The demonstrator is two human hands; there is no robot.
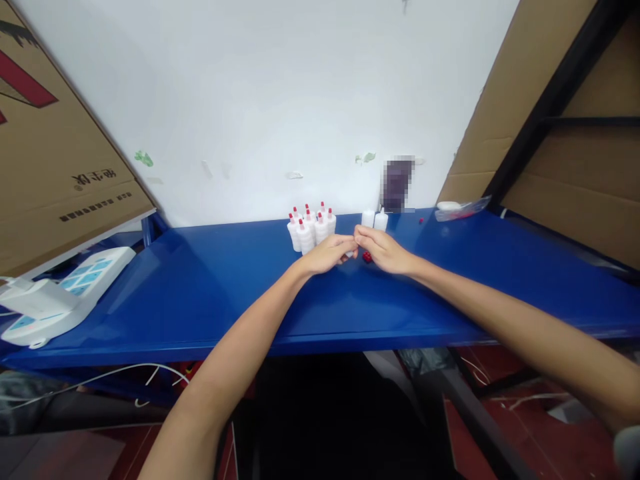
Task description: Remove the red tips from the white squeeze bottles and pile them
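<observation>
My left hand [327, 255] and my right hand [383, 250] meet over the blue table [210, 287], fingers curled and pinched together at a small item between them that I cannot make out. Small red caps [367, 257] lie on the table just under my right hand. Behind my left hand stands a cluster of several small white bottles with red caps [310, 227]. Two white bottles without caps [375, 219] stand behind my right hand.
White power strips [55, 297] lie at the table's left end. Cardboard boxes [55, 153] lean at the left and right. A clear plastic bag [460, 209] lies at the back right, near a lone red cap [421, 221]. White cables hang under the table.
</observation>
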